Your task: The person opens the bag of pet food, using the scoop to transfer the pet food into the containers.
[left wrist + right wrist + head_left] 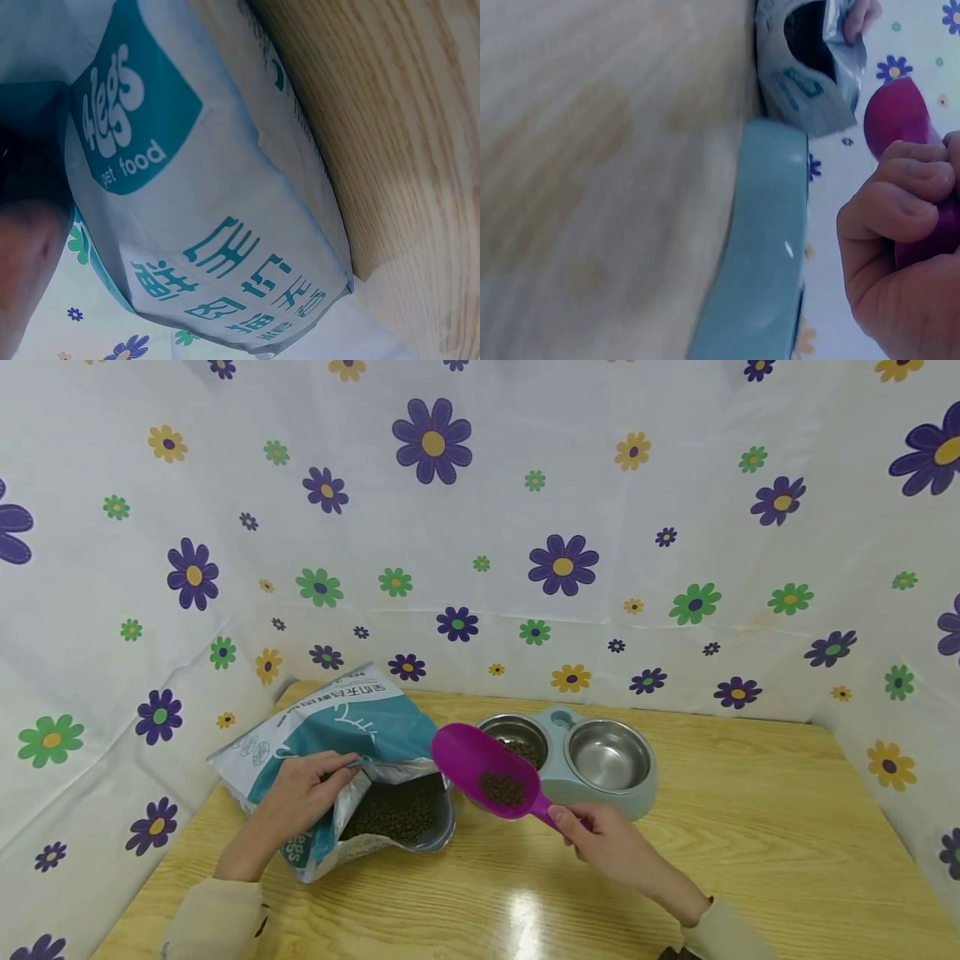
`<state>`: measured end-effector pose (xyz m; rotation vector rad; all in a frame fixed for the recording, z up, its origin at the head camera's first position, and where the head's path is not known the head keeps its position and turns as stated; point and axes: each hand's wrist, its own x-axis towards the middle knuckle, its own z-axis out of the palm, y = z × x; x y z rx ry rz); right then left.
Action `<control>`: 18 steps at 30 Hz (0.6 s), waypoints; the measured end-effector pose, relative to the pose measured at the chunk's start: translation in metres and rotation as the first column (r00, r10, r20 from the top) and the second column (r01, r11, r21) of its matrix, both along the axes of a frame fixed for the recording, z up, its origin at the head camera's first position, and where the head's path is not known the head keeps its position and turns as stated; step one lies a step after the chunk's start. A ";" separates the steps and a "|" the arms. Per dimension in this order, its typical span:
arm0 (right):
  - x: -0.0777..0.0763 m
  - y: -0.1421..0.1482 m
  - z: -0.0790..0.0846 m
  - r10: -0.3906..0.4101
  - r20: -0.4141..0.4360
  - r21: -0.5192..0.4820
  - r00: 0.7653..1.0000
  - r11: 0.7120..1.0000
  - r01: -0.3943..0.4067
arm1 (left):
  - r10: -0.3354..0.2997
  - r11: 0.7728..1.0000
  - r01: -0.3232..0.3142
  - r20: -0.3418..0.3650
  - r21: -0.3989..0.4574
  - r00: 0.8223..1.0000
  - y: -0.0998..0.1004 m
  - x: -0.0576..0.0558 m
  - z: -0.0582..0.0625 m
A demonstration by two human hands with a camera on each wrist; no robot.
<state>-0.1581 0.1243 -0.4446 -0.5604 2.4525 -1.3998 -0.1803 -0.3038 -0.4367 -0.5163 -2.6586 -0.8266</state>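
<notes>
My right hand (603, 843) grips the handle of a magenta scoop (468, 760), with some brown kibble (502, 787) in its bowl. The scoop is held between the bag's mouth and the left bowl, partly covering that bowl. With my left hand (307, 797) I pinch the upper rim of a teal and white pet food bag (382, 718). The bag lies on its side, its mouth facing me, kibble (393, 810) visible inside. In the left wrist view, "pet food" lettering shows on the bag (195, 225). In the right wrist view, curled fingers (907, 202) wrap the handle.
A pale blue double feeder (558, 777) stands right of the bag on the wooden table (735, 827). Its left steel bowl (510, 718) holds some kibble; the right steel bowl (609, 756) shows bare metal. A flower-printed cloth (487, 510) hangs behind and at both sides.
</notes>
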 end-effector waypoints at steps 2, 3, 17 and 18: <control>-0.004 0.007 0.006 -0.037 -0.033 0.068 0.999 0.997 0.039 | -0.002 1.000 0.002 -0.003 -0.001 1.000 0.000 0.000 0.000; -0.007 0.011 0.009 -0.048 -0.060 0.099 0.997 0.994 0.054 | -0.002 1.000 0.002 -0.002 -0.001 1.000 0.000 0.000 0.000; -0.033 0.036 0.042 -0.060 -0.322 0.339 0.945 0.925 0.174 | -0.005 1.000 0.005 0.006 -0.001 1.000 -0.001 0.002 0.002; -0.035 0.035 0.044 -0.061 -0.324 0.349 0.944 0.920 0.179 | -0.003 1.000 0.003 0.010 -0.001 1.000 0.000 0.002 0.002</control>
